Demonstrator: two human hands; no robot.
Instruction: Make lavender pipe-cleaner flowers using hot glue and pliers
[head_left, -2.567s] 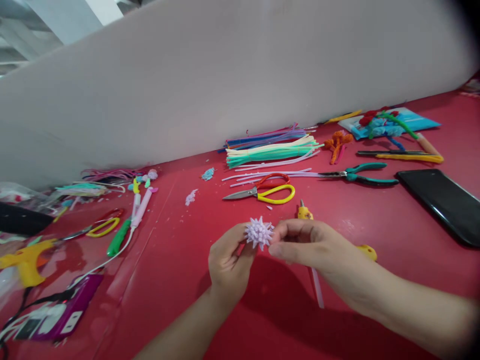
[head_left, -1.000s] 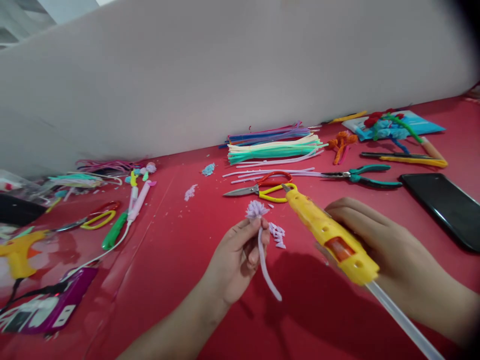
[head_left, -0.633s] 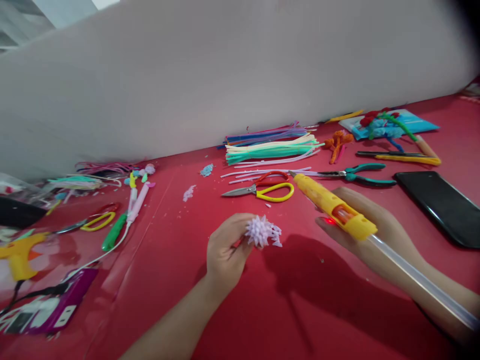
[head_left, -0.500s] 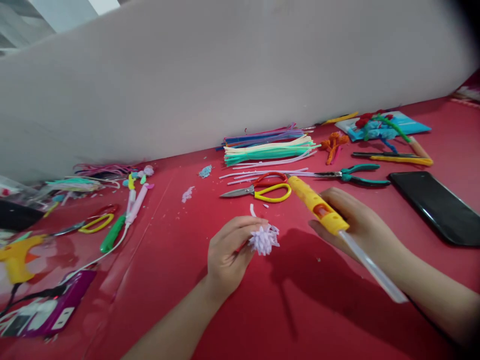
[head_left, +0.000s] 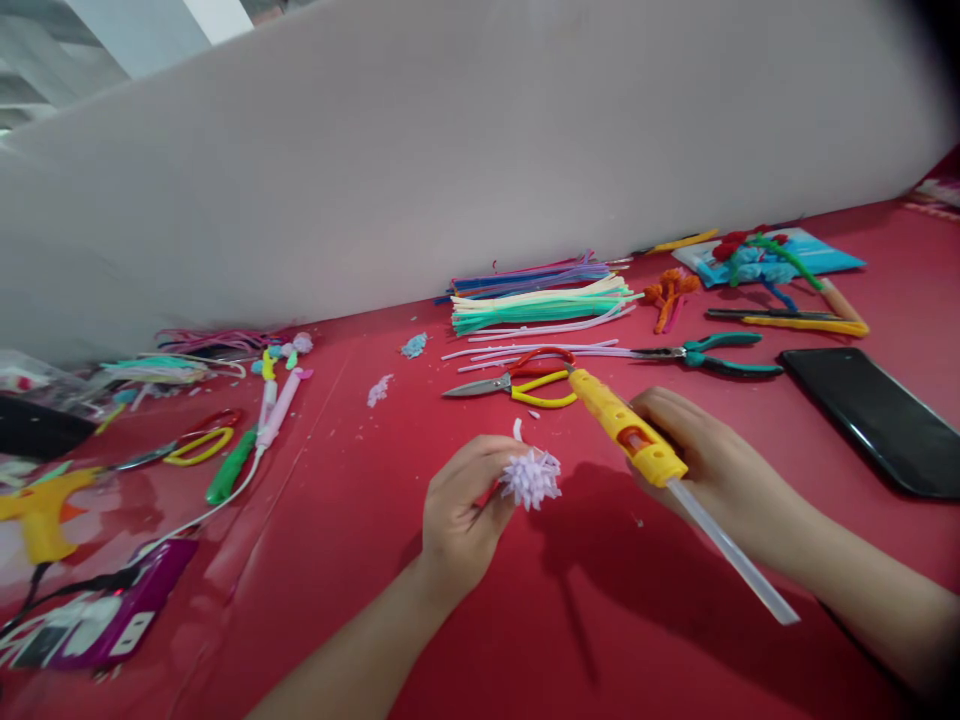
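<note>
My left hand (head_left: 463, 510) is closed round the stem of a small spiky lilac flower (head_left: 531, 477), holding it just above the red table (head_left: 600, 620). My right hand (head_left: 712, 455) grips a yellow glue gun (head_left: 626, 430) with a clear glue stick (head_left: 731, 555) poking out of its back. The gun's nozzle points up and left, over the handles of the red and yellow scissors (head_left: 525, 380), a short way right of the flower.
Bundled coloured pipe cleaners (head_left: 540, 295) lie by the white wall. Green-handled pliers (head_left: 712, 352), a black phone (head_left: 874, 415) and finished pipe-cleaner flowers (head_left: 757, 255) sit to the right. On the left are another yellow glue gun (head_left: 41, 505), scissors (head_left: 191, 445), pens and a purple power strip (head_left: 112, 610).
My right hand let go of the flower, picked up the glue gun and swung it towards the flower. My left hand has kept hold of the flower, turning it.
</note>
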